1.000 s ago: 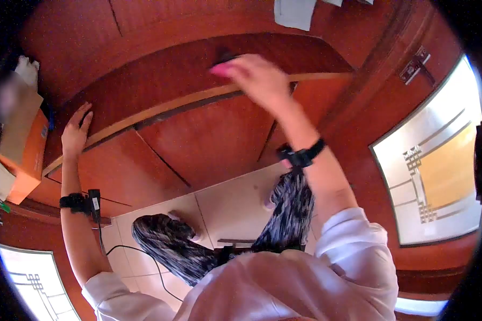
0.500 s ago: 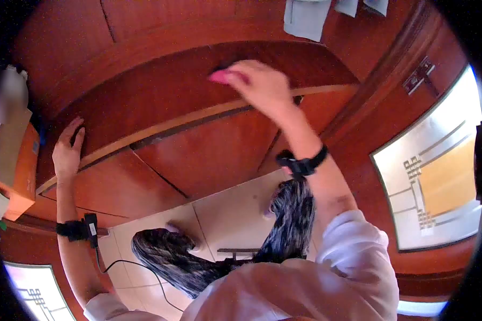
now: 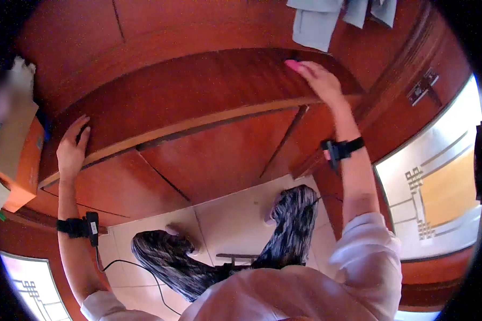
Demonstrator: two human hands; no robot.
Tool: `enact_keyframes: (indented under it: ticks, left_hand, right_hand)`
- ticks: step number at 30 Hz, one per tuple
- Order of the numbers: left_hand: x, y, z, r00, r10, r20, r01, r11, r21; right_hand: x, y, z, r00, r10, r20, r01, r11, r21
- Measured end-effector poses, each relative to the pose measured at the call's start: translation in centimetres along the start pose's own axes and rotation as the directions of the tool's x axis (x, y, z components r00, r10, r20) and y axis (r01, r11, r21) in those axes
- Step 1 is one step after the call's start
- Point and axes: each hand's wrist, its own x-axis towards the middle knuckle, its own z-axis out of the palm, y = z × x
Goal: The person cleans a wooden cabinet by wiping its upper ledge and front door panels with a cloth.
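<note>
My right hand (image 3: 323,83) is closed around a small pink object (image 3: 293,65) at the right end of the dark red wooden ledge (image 3: 193,80). Only the pink tip shows beyond my fingers, so its kind is unclear. My left hand (image 3: 71,152) lies on the left end of the same ledge, near its front edge. Its fingers are stretched out, thumb apart, with nothing in them.
An orange cardboard box (image 3: 25,160) stands just left of my left hand. Grey-white cloths or sheets (image 3: 315,27) hang above the ledge at the right. Cabinet panels (image 3: 209,155) lie below the front edge. A patterned glass pane (image 3: 439,176) is at the right.
My right hand has swept right along the ledge with the pink object, from near the middle to the right end. My left hand stays in place on the ledge.
</note>
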Motion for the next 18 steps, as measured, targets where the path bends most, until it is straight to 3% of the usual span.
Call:
enact_keyframes:
  ticks: [2,5,7,9,13,17,18]
  left_hand:
    - [0.0,0.1,0.0,1.000,-0.018,-0.012,0.018,1.000,0.017]
    - [-0.1,0.4,0.2,0.999,-0.019,-0.046,0.020,1.000,0.024]
    - [-0.2,0.4,0.1,0.996,-0.006,-0.084,0.007,1.000,0.014]
    - [-0.2,0.3,0.2,0.996,0.008,-0.092,-0.005,1.000,0.031]
    - [-0.4,0.2,0.2,0.996,-0.011,-0.092,0.013,0.999,0.029]
    - [-0.9,1.2,-0.5,0.989,-0.113,-0.094,0.118,0.991,0.058]
    - [-0.8,0.2,0.3,0.986,-0.075,-0.148,0.080,0.996,0.025]
  right_hand:
    - [1.8,3.3,-0.7,0.989,0.125,0.083,-0.122,0.992,-0.040]
    - [2.9,2.0,-0.6,0.975,0.175,0.138,-0.157,0.979,-0.131]
    - [2.9,-1.9,0.5,0.992,0.060,0.113,-0.050,0.994,-0.094]
    - [1.0,-8.8,0.9,0.993,-0.091,0.082,0.085,0.994,0.068]
    - [-1.2,-18.9,4.2,0.919,-0.391,-0.052,0.394,0.902,0.176]
    - [-6.4,-26.6,4.5,0.827,-0.532,-0.181,0.562,0.783,0.266]
    - [-7.7,-27.5,4.6,0.810,-0.533,-0.245,0.583,0.775,0.244]
